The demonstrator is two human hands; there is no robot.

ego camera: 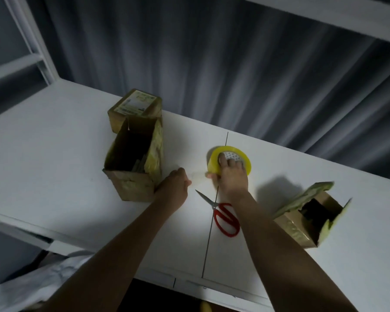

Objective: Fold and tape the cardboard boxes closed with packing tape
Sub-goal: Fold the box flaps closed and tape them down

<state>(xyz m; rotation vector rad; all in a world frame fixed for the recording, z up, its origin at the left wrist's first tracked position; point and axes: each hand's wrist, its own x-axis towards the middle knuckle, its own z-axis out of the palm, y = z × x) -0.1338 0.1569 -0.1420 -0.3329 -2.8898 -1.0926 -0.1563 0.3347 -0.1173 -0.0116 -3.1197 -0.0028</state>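
Right grip [230, 176] clutching yellow tape roll [229, 162], left grip [175, 183] pinching tape end, white table [54, 154], grey curtain [212, 64] behind

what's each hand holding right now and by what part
The right hand grips the yellow tape roll with fingers in its core. The left hand pinches the pulled-out free end of the tape.

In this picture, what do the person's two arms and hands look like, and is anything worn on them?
Both forearms are bare from the frame's bottom edge to the wrists: no sleeves, gloves, watch or bracelets show. The left hand and the right hand carry no visible rings, though the dim light hides fine detail. Pale crumpled fabric, perhaps clothing, shows at the lower left.
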